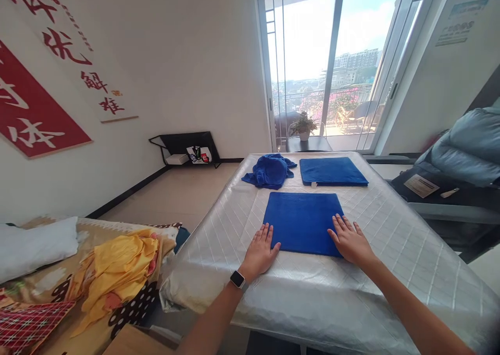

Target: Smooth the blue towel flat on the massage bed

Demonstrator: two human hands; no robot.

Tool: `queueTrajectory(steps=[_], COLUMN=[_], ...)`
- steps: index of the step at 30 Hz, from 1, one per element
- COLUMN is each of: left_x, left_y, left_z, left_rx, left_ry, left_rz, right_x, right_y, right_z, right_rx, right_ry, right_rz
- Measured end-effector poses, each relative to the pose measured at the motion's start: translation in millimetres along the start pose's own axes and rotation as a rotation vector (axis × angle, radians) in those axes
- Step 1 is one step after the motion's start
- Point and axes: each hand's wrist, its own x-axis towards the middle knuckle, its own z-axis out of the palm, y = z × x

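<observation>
A blue towel (302,222) lies flat and rectangular on the plastic-covered mattress (219,251) in front of me. At its left edge rests my left hand (261,251), fingers stretched out and a watch on the wrist. My right hand (349,240) lies spread over the right edge of the same towel. Neither hand grips anything. Beyond it, a neat stack of folded blue towels (332,170) with a small white tag sits at the far right. To the left of that stack is a crumpled heap of blue cloth (270,170).
Left of the mattress, a low bed holds a yellow cloth (121,264) and a white pillow (39,245). A cardboard box (136,340) stands near my left arm. On the right is a chair (453,211) with a puffy jacket (463,144). A potted plant (303,126) stands by the glass door.
</observation>
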Motion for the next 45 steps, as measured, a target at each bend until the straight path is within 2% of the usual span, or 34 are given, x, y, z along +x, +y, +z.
queueTrajectory(steps=[4, 7, 9, 11, 13, 15, 17, 20, 22, 24, 26, 29, 33, 36, 41, 45], left_x=[-1, -1, 3, 15, 35, 63, 93, 131, 147, 154, 155, 150, 141, 137, 138, 139], left_y=[1, 4, 10, 23, 46, 76, 108, 143, 149, 141, 121, 76, 12, -20, -34, -36], left_z=[-8.8, -20.4, -28.5, -34.4, -35.3, -29.2, -16.7, 6.4, 18.4, 24.8, 25.9, 21.3, 14.2, 12.8, 8.8, 2.4], left_rx=[0.024, 0.063, 0.081, 0.065, 0.015, -0.043, -0.085, -0.102, -0.095, -0.083, -0.076, -0.069, -0.04, -0.035, -0.108, -0.165], left_ry=[-0.039, -0.055, -0.019, 0.052, 0.111, 0.124, 0.1, 0.068, 0.039, 0.004, -0.023, -0.04, -0.043, -0.026, -0.009, 0.091], left_rz=[0.001, -0.002, 0.019, 0.12, 0.295, 0.47, 0.559, 0.518, 0.433, 0.372, 0.335, 0.235, -0.008, -0.144, -0.178, -0.197], right_x=[36, 53, 58, 60, 60, 58, 56, 54, 54, 55, 56, 58, 59, 59, 56, 58], right_y=[0, 5, 10, 14, 16, 16, 16, 16, 16, 15, 14, 14, 14, 14, 13, 15], right_z=[-8, 5, 18, 28, 33, 33, 31, 28, 27, 26, 26, 26, 28, 27, 23, 17], right_rx=[0.028, 0.039, 0.054, 0.06, 0.059, 0.053, 0.042, 0.039, 0.048, 0.058, 0.072, 0.093, 0.098, 0.095, 0.098, 0.085], right_ry=[-0.006, 0.022, 0.022, 0.022, 0.028, 0.037, 0.047, 0.035, 0.016, 0.008, 0.006, -0.006, -0.009, -0.005, 0.006, -0.043], right_rz=[0.048, 0.114, 0.139, 0.135, 0.12, 0.113, 0.098, 0.083, 0.095, 0.108, 0.118, 0.136, 0.144, 0.141, 0.139, 0.137])
